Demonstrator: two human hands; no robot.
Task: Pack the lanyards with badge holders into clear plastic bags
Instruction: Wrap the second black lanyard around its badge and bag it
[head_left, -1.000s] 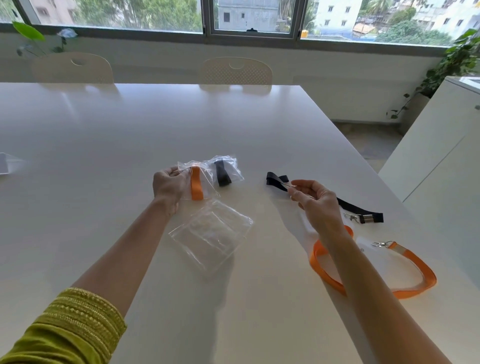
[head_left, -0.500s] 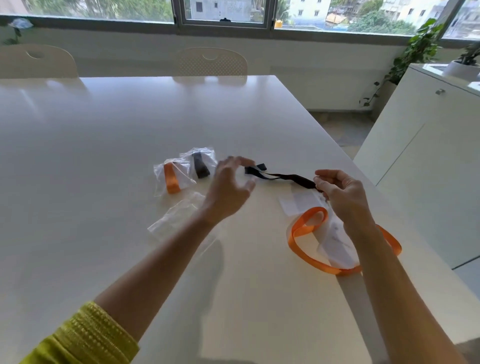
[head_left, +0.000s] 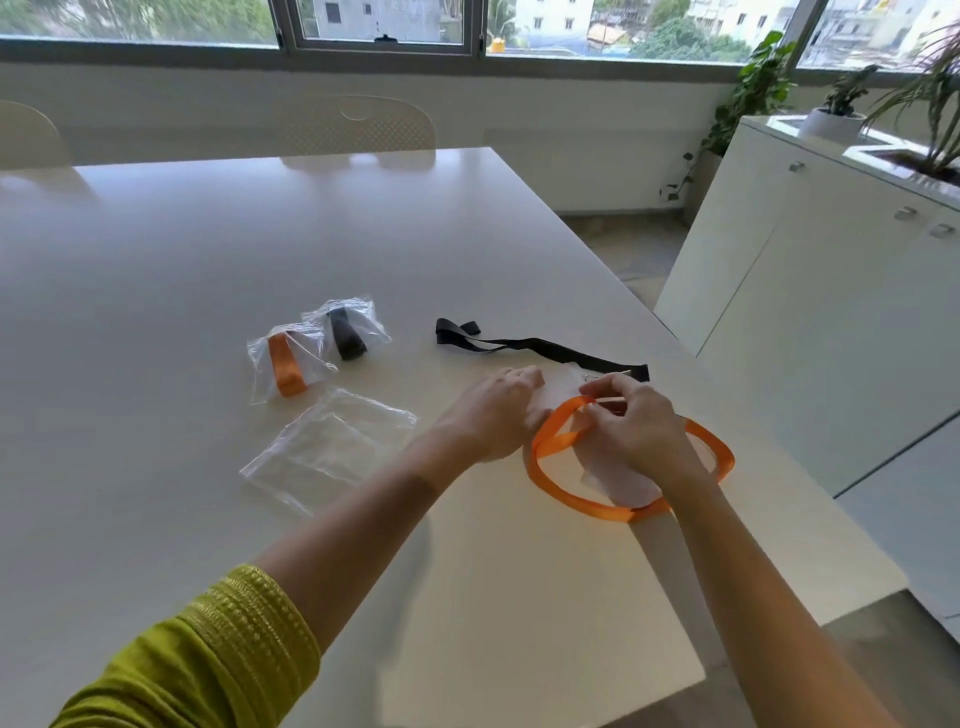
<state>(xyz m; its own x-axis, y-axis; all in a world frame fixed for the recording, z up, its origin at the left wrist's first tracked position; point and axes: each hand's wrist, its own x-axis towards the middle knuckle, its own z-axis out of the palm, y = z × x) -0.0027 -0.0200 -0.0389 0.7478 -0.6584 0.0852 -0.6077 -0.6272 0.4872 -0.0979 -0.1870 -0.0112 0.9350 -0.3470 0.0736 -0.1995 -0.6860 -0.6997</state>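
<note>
left hand (head_left: 498, 415): moved right from mid-table, fingers now curled at the clear badge holder (head_left: 558, 387) | right hand (head_left: 631, 423): pinching orange lanyard (head_left: 587, 501) loop | black lanyard (head_left: 540, 345) released on table (head_left: 208, 249) | empty bag (head_left: 327, 449) unmoved

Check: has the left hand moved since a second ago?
Yes. The left hand went right, from the bagged orange lanyard to the loose orange lanyard.

White table (head_left: 218, 249) filled foreground. Two pale chairs (head_left: 358, 127) stood at far edge below window (head_left: 382, 23). White cabinet (head_left: 810, 291) stood right of table, bearing potted plants (head_left: 836, 106); leafy plant (head_left: 753, 98) beside it.
</note>
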